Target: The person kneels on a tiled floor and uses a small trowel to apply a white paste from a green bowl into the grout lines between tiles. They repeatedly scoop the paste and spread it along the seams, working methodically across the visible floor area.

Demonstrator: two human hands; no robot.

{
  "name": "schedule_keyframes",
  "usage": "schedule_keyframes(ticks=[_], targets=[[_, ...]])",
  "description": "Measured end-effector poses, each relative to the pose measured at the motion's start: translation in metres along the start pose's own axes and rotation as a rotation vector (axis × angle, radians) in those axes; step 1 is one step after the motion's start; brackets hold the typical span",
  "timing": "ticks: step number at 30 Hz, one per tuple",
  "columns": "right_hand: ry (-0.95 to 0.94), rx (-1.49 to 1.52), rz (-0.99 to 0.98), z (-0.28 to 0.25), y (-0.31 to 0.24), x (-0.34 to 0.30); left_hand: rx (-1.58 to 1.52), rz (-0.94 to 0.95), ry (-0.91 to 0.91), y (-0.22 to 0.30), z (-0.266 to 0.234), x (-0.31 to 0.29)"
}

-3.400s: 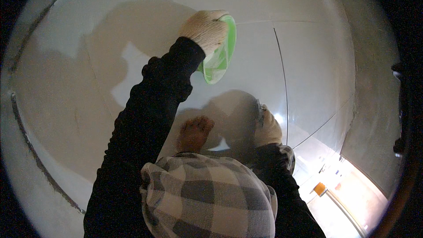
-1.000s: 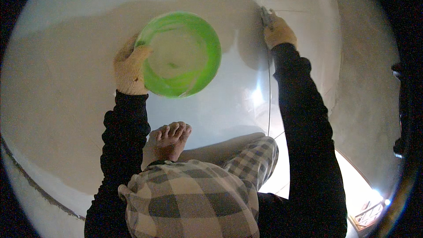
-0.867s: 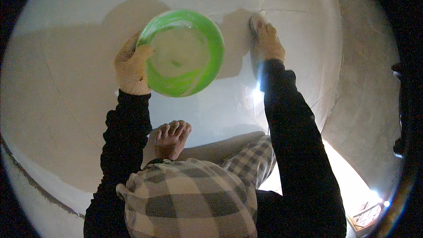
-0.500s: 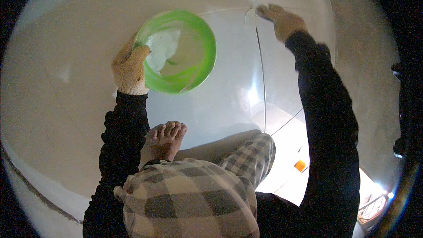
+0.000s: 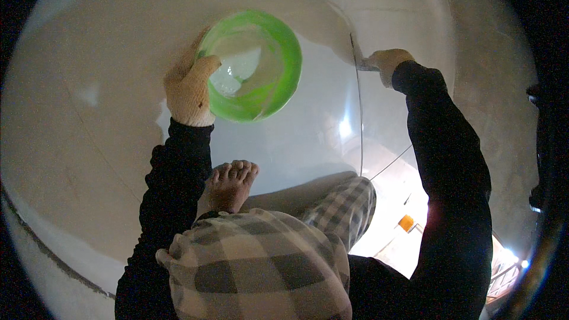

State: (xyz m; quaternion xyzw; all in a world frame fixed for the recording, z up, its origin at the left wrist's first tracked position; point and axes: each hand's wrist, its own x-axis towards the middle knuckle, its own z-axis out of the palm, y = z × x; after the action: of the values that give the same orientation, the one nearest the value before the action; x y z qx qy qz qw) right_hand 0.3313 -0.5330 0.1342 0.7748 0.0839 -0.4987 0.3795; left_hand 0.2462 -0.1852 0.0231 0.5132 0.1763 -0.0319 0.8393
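My left hand (image 5: 191,90), in a tan knit glove, grips the left rim of a round green bowl (image 5: 285,77) with its thumb over the edge. Inside the bowl lies wet white paste (image 5: 242,64), and smears of it coat the sides. My right hand (image 5: 391,64), gloved the same way, is closed on what looks like a small flat scraper (image 5: 368,66). Only a short greyish part of it shows, pressed at or close to the dark joint (image 5: 359,112) between two glossy floor tiles. The fingertips are partly hidden.
Glossy pale tiles (image 5: 278,157) spread around me, with my shadow over the far part. My bare foot (image 5: 232,185) rests on them below the bowl. An orange block (image 5: 406,223) lies in bright light at lower right. A wider dark gap (image 5: 50,255) crosses the lower left.
My right hand has come nearer along the joint, drawing the tool toward me. The bowl in my left hand has shifted slightly right.
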Motion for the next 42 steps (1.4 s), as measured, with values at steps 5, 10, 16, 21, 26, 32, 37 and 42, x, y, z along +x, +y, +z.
schedule_keyframes(ticks=[5, 10, 16, 21, 26, 32, 37, 42], targets=[[0.408, 0.056, -0.003, -0.05, 0.014, -0.004, -0.228, -0.056, -0.026, 0.009, 0.017, -0.002], [0.497, 0.099, 0.062, -0.081, -0.01, 0.018, 0.363, 0.201, -0.174, 0.014, 0.017, 0.002], [0.107, -0.012, -0.235, -0.035, -0.021, -0.027, 0.856, 0.712, -0.27, 0.026, 0.012, 0.009], [0.455, 0.755, -0.379, -0.022, -0.044, -0.094, 0.804, 0.66, -0.36, 0.029, 0.032, 0.016], [0.541, 0.866, -0.459, -0.048, -0.064, -0.106, 0.888, 0.576, -0.445, 0.027, 0.046, 0.024], [0.616, 0.819, -0.453, -0.053, -0.055, -0.106, 0.683, 0.013, -0.547, 0.011, 0.05, 0.046], [0.419, 1.366, -0.563, -0.01, -0.027, -0.126, 0.081, -0.362, -0.384, -0.002, 0.024, 0.052], [0.565, 1.332, -0.417, 0.012, -0.028, -0.114, 0.193, -0.359, -0.37, -0.011, 0.022, 0.059]])
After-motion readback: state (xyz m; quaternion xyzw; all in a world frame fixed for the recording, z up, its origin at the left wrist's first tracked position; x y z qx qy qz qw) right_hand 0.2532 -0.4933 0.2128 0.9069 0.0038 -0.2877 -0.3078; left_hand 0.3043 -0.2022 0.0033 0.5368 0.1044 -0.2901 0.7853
